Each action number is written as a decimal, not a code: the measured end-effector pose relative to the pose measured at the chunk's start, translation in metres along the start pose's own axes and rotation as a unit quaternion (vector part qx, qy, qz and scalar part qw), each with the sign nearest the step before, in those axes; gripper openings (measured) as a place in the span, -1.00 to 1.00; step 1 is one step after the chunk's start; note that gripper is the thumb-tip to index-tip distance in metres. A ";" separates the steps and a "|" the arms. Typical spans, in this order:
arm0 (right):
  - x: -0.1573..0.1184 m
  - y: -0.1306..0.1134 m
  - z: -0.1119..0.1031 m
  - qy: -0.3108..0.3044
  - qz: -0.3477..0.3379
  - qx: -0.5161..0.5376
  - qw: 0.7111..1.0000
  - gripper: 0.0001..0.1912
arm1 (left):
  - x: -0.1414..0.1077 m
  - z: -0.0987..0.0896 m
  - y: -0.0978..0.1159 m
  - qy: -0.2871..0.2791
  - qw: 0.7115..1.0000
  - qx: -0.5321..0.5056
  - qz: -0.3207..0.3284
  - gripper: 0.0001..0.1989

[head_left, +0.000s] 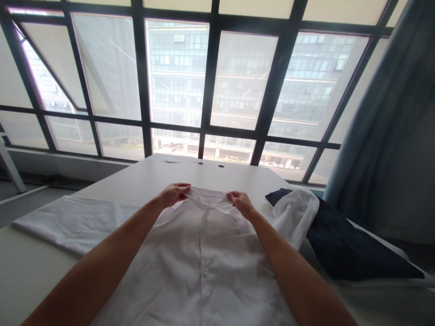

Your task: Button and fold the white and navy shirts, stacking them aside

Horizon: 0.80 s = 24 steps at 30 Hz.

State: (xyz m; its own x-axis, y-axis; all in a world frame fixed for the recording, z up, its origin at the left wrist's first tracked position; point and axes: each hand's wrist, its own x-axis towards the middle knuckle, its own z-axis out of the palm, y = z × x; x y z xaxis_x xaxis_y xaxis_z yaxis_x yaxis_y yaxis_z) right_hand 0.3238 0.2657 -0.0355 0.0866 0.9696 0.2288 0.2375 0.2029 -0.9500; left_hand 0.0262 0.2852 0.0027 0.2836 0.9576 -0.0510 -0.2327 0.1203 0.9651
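Tall black-framed windows fill the background, with a pale multi-storey building visible through the panes and one sash at the upper left tilted open. On the right hangs a grey-blue curtain. Before the windows stands a white table, two dark round holes near its far edge. On it, in the middle and reaching toward the wearer, lies a white button-up shirt, front side up, its placket running down the centre and its collar at the far end. The left hand pinches one end of the collar between thumb and fingers; the right hand pinches the other end the same way, so the collar stretches between them. White fabric lies mostly flat beside the left forearm; whether it joins the shirt cannot be told. Beyond the right forearm, a bunched piece of white cloth rests against navy fabric at the table's right side.
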 end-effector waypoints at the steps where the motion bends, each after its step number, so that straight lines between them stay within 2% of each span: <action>1: 0.000 0.000 -0.002 -0.003 0.003 0.007 1.000 -0.67 | 0.000 -0.001 0.000 -0.006 1.000 -0.030 0.004 -0.69; 4: -0.002 -0.001 -0.009 -0.020 -0.011 -0.031 0.999 -0.72 | -0.003 0.002 -0.001 -0.017 0.996 -0.084 0.037 -0.58; 6: -0.004 -0.001 -0.013 -0.037 -0.025 -0.080 0.996 -0.79 | -0.006 0.007 -0.002 -0.021 0.994 -0.092 0.055 -0.52; 8: -0.006 -0.003 -0.017 -0.052 -0.009 -0.089 0.995 -0.85 | -0.009 0.012 -0.003 -0.025 0.994 -0.079 0.068 -0.52; 11: -0.008 -0.009 -0.023 -0.085 0.064 0.015 0.994 -0.76 | -0.011 0.018 -0.003 -0.028 0.995 -0.033 0.089 -0.57; 13: -0.010 -0.016 -0.028 -0.117 0.109 0.107 0.981 -0.67 | -0.010 0.018 -0.002 -0.024 0.996 -0.004 0.089 -0.55; 17: -0.015 -0.032 -0.036 -0.171 0.140 0.204 0.954 -0.66 | -0.010 0.017 -0.001 -0.006 0.999 0.026 0.045 -0.44; 20: -0.019 -0.040 -0.040 -0.212 0.151 0.224 0.939 -0.64 | -0.015 0.014 0.002 -0.022 0.990 0.130 0.053 -0.57; 22: -0.021 -0.042 -0.041 -0.240 0.158 0.222 0.932 -0.65 | -0.020 0.012 0.006 -0.062 0.966 0.233 0.093 -0.62; 24: -0.022 -0.044 -0.040 -0.249 0.157 0.214 0.931 -0.67 | -0.023 0.009 0.009 -0.101 0.934 0.319 0.127 -0.53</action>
State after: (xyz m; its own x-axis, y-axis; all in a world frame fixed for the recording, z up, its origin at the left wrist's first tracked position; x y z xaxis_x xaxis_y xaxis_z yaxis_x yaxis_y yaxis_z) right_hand 0.3503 0.2299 0.0093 -0.3988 0.9115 -0.1007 -0.1405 -0.1693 -0.9755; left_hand 0.0262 0.2618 0.0146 0.4790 0.8573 0.1885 0.2663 -0.3466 0.8994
